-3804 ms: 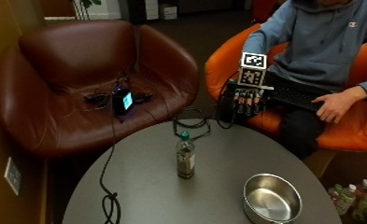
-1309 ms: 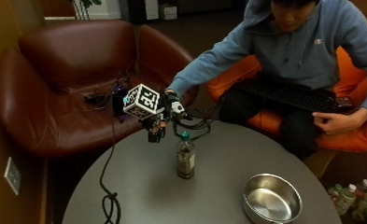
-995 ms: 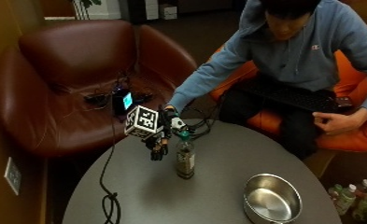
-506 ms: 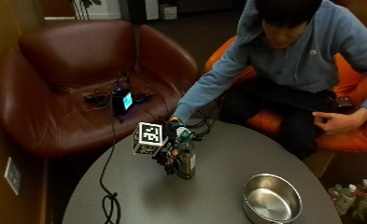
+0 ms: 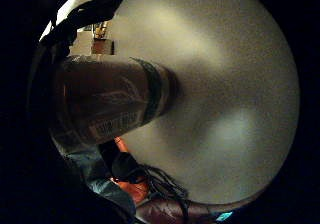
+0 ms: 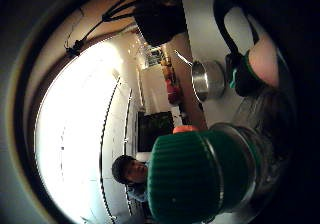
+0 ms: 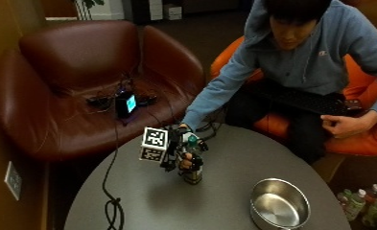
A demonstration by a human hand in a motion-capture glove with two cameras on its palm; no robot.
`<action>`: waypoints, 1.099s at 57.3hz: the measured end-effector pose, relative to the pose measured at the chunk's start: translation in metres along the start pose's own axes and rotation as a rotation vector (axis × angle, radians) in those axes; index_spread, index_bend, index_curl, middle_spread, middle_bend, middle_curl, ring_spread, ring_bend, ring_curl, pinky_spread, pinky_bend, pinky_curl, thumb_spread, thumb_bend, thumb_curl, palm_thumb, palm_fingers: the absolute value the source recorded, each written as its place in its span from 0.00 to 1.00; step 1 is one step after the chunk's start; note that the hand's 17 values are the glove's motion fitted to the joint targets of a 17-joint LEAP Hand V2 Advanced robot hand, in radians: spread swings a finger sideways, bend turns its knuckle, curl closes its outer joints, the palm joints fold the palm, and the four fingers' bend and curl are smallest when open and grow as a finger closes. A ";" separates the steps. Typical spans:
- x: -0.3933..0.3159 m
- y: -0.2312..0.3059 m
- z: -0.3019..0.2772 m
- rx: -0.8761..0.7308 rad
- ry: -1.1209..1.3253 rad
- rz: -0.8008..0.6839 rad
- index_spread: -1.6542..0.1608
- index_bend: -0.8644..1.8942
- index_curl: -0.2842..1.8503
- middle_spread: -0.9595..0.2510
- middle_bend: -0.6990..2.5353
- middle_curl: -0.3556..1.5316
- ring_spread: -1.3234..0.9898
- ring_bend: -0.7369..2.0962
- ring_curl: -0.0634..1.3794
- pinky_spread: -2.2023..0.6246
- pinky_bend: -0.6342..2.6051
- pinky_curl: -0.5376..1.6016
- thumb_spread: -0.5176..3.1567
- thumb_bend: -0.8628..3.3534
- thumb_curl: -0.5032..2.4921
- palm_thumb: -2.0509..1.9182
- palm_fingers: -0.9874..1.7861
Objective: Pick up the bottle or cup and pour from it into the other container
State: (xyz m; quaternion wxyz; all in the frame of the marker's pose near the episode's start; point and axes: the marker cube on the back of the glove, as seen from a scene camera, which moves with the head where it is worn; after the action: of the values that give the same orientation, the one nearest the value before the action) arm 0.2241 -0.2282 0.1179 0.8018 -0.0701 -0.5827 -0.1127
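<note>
Outside view: round grey table (image 7: 239, 158); steel bowl (image 7: 279, 205) near its right edge; bottle (image 7: 192, 165) upright at centre, well left of the bowl. Gloved right hand (image 7: 187, 152) wraps the bottle's body, fingers curled around it, green cap (image 6: 185, 176) above the grip.

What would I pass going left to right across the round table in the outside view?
Black cable → gloved right hand gripping the green-capped bottle → metal bowl.
</note>
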 end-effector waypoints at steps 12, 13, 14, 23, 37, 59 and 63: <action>-0.019 -0.003 0.015 0.037 0.071 0.079 0.77 0.38 0.33 0.69 0.32 0.41 0.47 0.37 0.31 0.71 0.26 0.41 0.23 0.20 0.38 0.78 0.77; -0.023 -0.003 0.017 0.034 0.082 0.086 0.77 0.38 0.33 0.69 0.32 0.42 0.47 0.37 0.31 0.71 0.26 0.41 0.23 0.20 0.38 0.78 0.77; -0.026 -0.003 0.018 0.031 0.094 0.093 0.77 0.38 0.33 0.69 0.32 0.42 0.47 0.37 0.31 0.71 0.26 0.41 0.22 0.20 0.38 0.78 0.78; -0.066 0.002 0.031 0.020 0.210 0.149 0.78 0.38 0.34 0.70 0.32 0.43 0.47 0.37 0.32 0.70 0.27 0.42 0.21 0.20 0.39 0.78 0.78; -0.136 -0.012 0.053 -0.005 0.472 0.271 0.79 0.38 0.35 0.70 0.32 0.44 0.47 0.37 0.33 0.70 0.27 0.42 0.20 0.20 0.40 0.78 0.78; -0.224 -0.077 0.103 -0.047 1.149 0.509 0.79 0.38 0.36 0.70 0.31 0.45 0.47 0.36 0.35 0.70 0.27 0.43 0.19 0.20 0.41 0.77 0.78; -0.241 -0.104 0.113 -0.031 1.281 0.523 0.79 0.38 0.36 0.70 0.31 0.45 0.47 0.36 0.35 0.69 0.27 0.43 0.19 0.20 0.41 0.77 0.78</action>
State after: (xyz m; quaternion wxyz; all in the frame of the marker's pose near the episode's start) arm 0.0219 -0.2774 -0.0775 0.9877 -0.1395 0.0432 0.0566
